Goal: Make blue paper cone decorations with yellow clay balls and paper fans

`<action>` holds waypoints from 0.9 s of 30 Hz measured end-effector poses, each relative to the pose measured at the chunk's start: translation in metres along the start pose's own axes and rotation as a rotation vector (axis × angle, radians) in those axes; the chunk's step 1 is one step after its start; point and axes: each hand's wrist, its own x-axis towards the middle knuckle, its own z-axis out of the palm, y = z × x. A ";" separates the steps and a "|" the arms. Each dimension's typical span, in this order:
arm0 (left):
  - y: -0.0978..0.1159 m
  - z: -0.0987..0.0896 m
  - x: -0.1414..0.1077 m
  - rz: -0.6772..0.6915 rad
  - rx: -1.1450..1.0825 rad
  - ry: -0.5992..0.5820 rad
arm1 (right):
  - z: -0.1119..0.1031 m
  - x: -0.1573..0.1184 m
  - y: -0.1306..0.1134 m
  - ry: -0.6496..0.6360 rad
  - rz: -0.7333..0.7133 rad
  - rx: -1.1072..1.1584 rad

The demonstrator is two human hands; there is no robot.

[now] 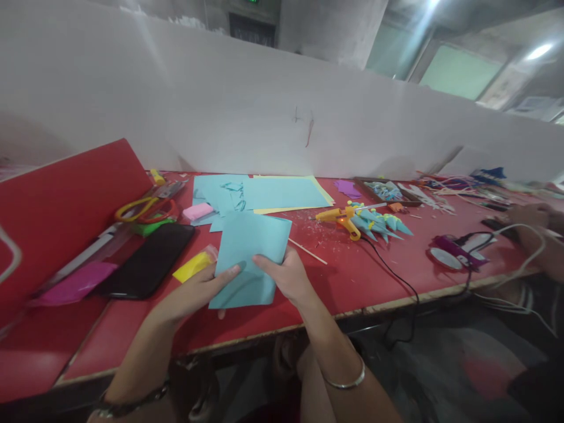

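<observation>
Between my hands is a light blue sheet of paper [253, 241], held tilted just above the front part of the red table. My left hand [215, 282] grips its left edge, thumb on top and fingers mostly hidden beneath. On the right edge, my right hand [284, 273] pinches the sheet with the thumb across its face. A thin wooden stick [308, 251] lies right of my right hand. Close to my left hand rests a small yellow packet [192, 267]. Behind the sheet are more light blue papers [282, 192], some crumpled, over pale yellow ones.
A yellow glue gun [339, 218] with a black cord lies beside blue paper cones [374, 224]. Left are scissors [145, 210], a black phone [147, 261] and a pink packet [79, 283]. A brown tray [412, 197] stands behind; another person's hands [531, 217] are far right.
</observation>
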 end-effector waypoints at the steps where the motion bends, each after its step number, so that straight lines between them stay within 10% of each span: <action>1: -0.001 -0.001 0.000 -0.018 0.000 -0.012 | 0.000 0.000 0.000 -0.006 0.000 -0.007; 27: -0.003 0.001 0.001 0.003 0.088 -0.056 | -0.005 0.001 -0.003 0.001 -0.077 -0.082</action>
